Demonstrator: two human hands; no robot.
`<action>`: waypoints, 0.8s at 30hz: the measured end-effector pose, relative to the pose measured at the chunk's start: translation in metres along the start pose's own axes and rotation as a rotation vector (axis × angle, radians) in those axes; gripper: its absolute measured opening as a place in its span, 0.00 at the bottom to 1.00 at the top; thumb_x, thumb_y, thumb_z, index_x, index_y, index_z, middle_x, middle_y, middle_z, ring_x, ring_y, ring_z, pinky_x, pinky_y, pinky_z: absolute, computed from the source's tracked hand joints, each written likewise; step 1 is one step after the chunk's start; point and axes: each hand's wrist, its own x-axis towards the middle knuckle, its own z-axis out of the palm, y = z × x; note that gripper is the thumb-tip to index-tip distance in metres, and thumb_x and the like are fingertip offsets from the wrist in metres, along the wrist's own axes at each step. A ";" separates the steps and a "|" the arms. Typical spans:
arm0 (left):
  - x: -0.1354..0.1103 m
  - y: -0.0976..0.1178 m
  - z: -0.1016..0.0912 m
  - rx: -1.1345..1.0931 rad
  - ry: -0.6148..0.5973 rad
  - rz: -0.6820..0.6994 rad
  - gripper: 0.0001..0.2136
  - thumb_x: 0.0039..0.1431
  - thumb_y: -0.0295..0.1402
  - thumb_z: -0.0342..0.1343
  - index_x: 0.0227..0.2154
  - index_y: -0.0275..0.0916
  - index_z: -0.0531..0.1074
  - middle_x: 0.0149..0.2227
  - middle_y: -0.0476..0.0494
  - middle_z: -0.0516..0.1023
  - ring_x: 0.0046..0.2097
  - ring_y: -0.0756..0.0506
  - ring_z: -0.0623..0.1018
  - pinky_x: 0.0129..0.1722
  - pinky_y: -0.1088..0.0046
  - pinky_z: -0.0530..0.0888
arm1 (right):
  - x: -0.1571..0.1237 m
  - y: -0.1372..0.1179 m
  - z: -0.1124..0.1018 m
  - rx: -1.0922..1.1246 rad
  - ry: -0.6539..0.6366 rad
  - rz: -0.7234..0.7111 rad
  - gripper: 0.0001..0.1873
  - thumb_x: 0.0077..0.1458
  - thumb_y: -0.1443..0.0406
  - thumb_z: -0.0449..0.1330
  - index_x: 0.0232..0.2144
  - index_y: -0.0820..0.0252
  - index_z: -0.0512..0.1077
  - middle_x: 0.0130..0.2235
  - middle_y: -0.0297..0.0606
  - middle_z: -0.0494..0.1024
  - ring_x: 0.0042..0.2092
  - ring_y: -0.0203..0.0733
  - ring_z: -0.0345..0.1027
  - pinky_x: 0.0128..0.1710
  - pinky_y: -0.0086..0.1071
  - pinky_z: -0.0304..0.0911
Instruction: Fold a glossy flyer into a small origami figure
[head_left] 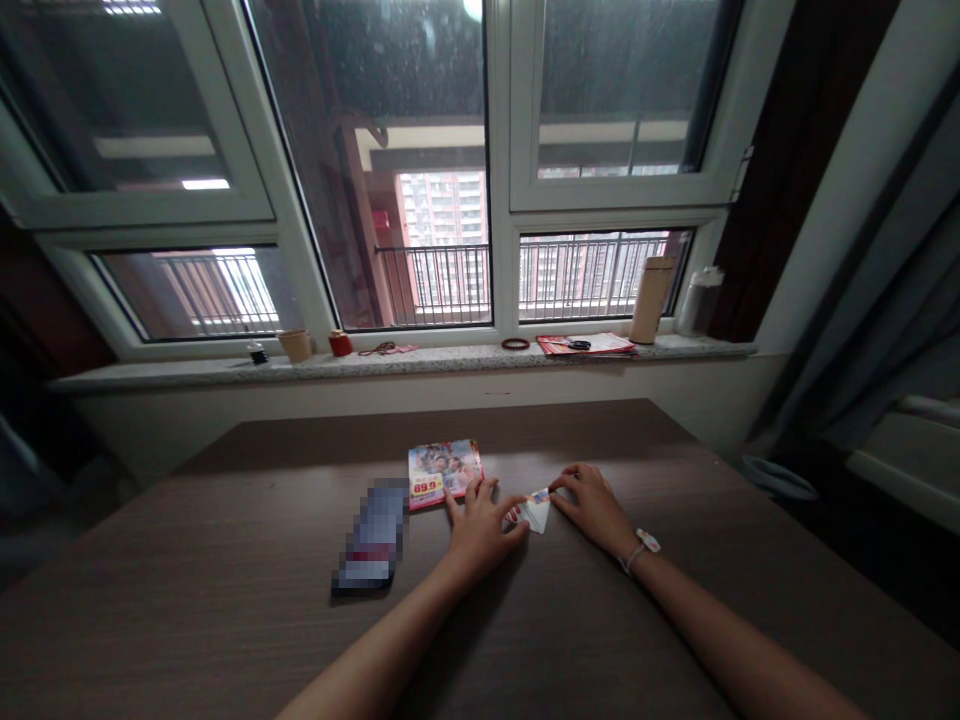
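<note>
A small piece of folded paper [535,513], white with printed patches and a pointed lower end, lies on the table between my hands. My left hand [484,530] holds its left side with thumb and index finger, while the other fingers reach over the corner of a colourful printed flyer [444,468]. At the paper's right corner, the fingertips of my right hand [596,508] close on the edge. A band with a white tag circles my right wrist. Left of the flyer lies a phone [373,535], its screen blurred out.
The brown table [247,540] reaches to the wall under a window. On the stone sill [442,358] stand a paper cup [295,346], a red spool [340,343], a tan bottle [651,300] and a clear bottle [699,300]. Black scissors [578,345] rest on printed sheets [611,345].
</note>
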 end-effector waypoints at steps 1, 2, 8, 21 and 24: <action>0.000 0.000 0.000 0.000 0.005 0.002 0.18 0.53 0.48 0.57 0.49 0.61 0.70 0.61 0.44 0.62 0.64 0.34 0.54 0.55 0.32 0.32 | 0.000 0.000 0.001 -0.004 0.010 0.002 0.10 0.55 0.58 0.57 0.36 0.52 0.76 0.43 0.40 0.69 0.49 0.47 0.61 0.51 0.40 0.56; -0.001 0.000 0.000 -0.001 0.011 0.002 0.18 0.53 0.48 0.57 0.49 0.60 0.71 0.60 0.43 0.62 0.64 0.34 0.54 0.55 0.32 0.32 | 0.000 0.000 0.001 -0.009 0.021 0.004 0.10 0.55 0.58 0.57 0.36 0.53 0.77 0.43 0.41 0.70 0.49 0.47 0.61 0.51 0.40 0.56; -0.003 0.001 -0.003 0.013 0.061 -0.007 0.17 0.54 0.47 0.56 0.46 0.54 0.72 0.60 0.41 0.63 0.63 0.34 0.57 0.57 0.34 0.34 | -0.002 -0.007 -0.001 -0.085 0.087 -0.006 0.09 0.55 0.58 0.59 0.30 0.55 0.76 0.40 0.41 0.71 0.47 0.47 0.62 0.50 0.40 0.57; -0.003 -0.001 -0.001 0.026 0.091 -0.025 0.17 0.54 0.47 0.56 0.46 0.49 0.73 0.59 0.38 0.64 0.63 0.34 0.57 0.58 0.35 0.35 | -0.004 -0.007 -0.003 -0.078 0.004 -0.082 0.11 0.57 0.57 0.57 0.40 0.51 0.75 0.43 0.40 0.70 0.49 0.47 0.62 0.53 0.43 0.56; -0.002 0.000 -0.004 0.014 0.085 -0.027 0.16 0.55 0.45 0.56 0.45 0.48 0.73 0.59 0.40 0.64 0.63 0.35 0.57 0.59 0.36 0.35 | -0.005 -0.008 -0.004 -0.023 -0.025 -0.111 0.14 0.58 0.56 0.56 0.43 0.51 0.74 0.44 0.41 0.70 0.50 0.46 0.62 0.54 0.42 0.57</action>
